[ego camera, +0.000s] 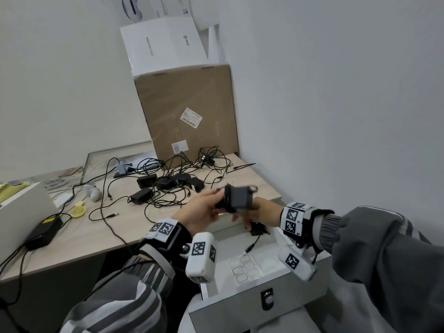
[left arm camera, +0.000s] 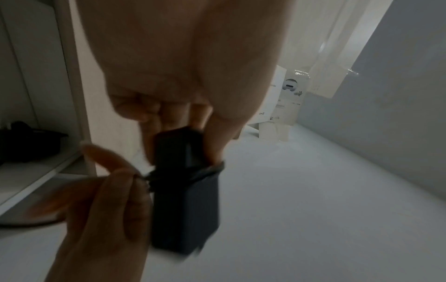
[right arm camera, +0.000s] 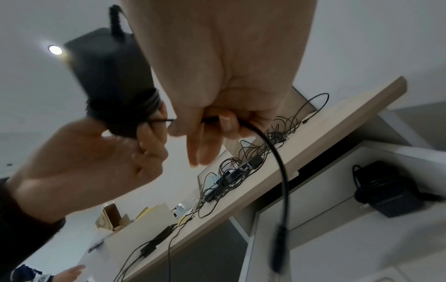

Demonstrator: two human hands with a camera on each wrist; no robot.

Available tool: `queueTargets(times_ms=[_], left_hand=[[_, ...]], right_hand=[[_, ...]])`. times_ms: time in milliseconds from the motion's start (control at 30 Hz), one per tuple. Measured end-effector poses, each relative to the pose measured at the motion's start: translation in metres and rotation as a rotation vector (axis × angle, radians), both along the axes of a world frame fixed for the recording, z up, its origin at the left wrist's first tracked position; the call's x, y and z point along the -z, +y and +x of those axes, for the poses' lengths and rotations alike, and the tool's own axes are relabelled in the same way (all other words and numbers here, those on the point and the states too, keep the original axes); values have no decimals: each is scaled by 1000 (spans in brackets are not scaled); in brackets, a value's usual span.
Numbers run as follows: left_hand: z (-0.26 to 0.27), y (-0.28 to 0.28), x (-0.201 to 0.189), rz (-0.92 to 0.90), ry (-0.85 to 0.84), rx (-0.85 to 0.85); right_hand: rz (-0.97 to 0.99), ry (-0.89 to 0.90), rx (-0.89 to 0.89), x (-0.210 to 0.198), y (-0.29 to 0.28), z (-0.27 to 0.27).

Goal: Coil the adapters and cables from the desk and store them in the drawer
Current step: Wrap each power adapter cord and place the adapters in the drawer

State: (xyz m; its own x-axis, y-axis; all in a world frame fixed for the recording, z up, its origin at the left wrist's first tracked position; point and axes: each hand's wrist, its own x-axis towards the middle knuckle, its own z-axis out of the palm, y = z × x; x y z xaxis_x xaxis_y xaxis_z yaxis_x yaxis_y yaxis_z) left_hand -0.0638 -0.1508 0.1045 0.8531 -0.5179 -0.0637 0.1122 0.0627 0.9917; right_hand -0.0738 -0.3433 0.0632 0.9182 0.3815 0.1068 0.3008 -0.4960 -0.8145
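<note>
Both hands, left hand [ego camera: 199, 213] and right hand [ego camera: 260, 212], hold a blurred black block-shaped adapter [ego camera: 236, 197], apparently cable-wrapped, above the open white drawer [ego camera: 266, 265].

The adapter [ego camera: 239, 197] is black, wound with a black cable [right arm camera: 277, 152]. A second adapter [right arm camera: 388, 192] in the white drawer [ego camera: 276, 267] is black too. The desk [ego camera: 125, 227] is pale wood grain, strewn with more black adapters [ego camera: 165, 185] and black leads. The sleeves [ego camera: 384, 255] are grey with white stripes. The wrist bands [ego camera: 294, 218] are white, printed with black square-block markers (the same pattern shows on the white pods hung below them). The big box [ego camera: 187, 116] is plain brown with a white label; the box [ego camera: 163, 44] on top is white with dark lettering. A small lid [ego camera: 78, 211] is pale yellow.
</note>
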Motion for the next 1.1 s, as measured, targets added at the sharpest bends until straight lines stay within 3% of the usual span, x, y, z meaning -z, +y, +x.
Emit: queueTargets(times_ms=[133,300,500,700,867,1000,1100], left_hand=[[-4,2,7,173,-10,139],[2,-3,23,540,-82,56],[16,-12,35,616,-145,-157],[22,-15,45,541,-191,-459],[27,-14,49,310,-107,-647],[28,-12,42,-18,18,-687],[22,-13,32,-238,110,-600]], right_hand=[[-223,5,31,-3,-17,4],[-229,-46,140,-19,-23,7],[-269,-133,211,-21,-6,5],[-183,-90,237,-15,17,1],[-87,-87,192,-15,37,-6],[139,-55,270,-9,46,-10],[270,36,284,-2,47,-13]])
